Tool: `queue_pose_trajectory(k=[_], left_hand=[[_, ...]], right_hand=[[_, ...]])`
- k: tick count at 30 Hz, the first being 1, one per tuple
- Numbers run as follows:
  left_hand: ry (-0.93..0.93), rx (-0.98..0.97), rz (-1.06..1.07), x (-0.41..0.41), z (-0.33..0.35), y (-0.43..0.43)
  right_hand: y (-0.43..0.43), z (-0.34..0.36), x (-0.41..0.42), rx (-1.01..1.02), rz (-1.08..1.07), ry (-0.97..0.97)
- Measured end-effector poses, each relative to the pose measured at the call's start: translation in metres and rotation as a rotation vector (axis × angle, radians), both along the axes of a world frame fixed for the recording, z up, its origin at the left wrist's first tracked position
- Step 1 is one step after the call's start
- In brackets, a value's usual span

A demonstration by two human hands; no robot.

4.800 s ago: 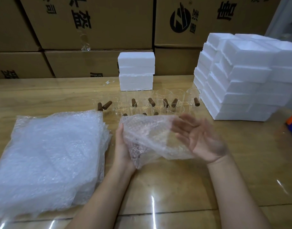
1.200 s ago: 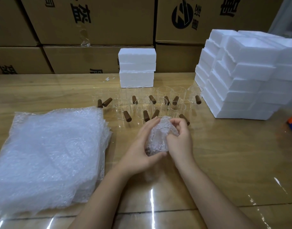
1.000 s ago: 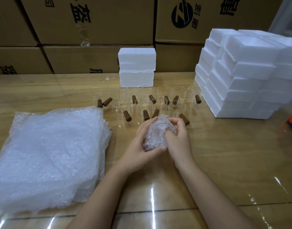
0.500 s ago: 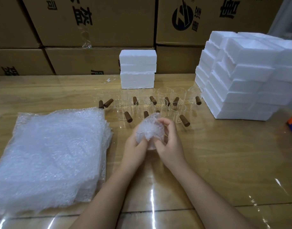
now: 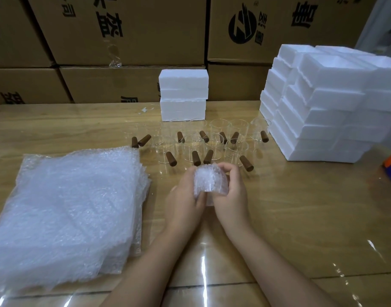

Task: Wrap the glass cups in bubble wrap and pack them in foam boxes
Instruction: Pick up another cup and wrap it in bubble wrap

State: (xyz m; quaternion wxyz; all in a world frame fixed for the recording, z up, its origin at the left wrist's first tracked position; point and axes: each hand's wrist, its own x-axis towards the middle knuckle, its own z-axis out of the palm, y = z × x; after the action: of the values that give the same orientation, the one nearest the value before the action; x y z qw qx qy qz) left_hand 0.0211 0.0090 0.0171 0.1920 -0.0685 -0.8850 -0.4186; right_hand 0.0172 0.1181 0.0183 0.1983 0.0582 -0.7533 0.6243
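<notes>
The left hand grips the wrapped cup from 9 o'clock, fingers curled round it. The right hand grips it from 3 o'clock, fingers curled over the top. The bundle sits over the table, just in front of the bare cups.

Recommended: tuck the loose ends flat, leave no glass exposed, squeeze lightly.

Count:
- one bubble wrap stack at 9 o'clock
- eleven brown-handled glass cups at 12 o'clock
- two closed foam boxes behind them
- one foam pile at 2 o'clock, number indeterminable
</notes>
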Motion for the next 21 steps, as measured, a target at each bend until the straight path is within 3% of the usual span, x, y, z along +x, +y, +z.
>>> queue_pose_trajectory(k=[4,8,13,21], left_hand=[[-0.026,0.012,-0.107,0.003,0.002,-0.003],[0.022,-0.129,-0.195,0.002,0.000,-0.016],[-0.010,-0.247,-0.211,-0.002,-0.001,-0.017],[-0.056,-0.218,-0.199,0.000,-0.002,-0.019]], right_hand=[[0.002,0.005,-0.003,-0.028,-0.058,-0.043],[0.019,0.006,-0.017,-0.118,-0.154,-0.091],[0.026,0.008,-0.023,-0.166,-0.084,-0.083],[0.021,0.010,-0.015,-0.037,-0.024,-0.078]])
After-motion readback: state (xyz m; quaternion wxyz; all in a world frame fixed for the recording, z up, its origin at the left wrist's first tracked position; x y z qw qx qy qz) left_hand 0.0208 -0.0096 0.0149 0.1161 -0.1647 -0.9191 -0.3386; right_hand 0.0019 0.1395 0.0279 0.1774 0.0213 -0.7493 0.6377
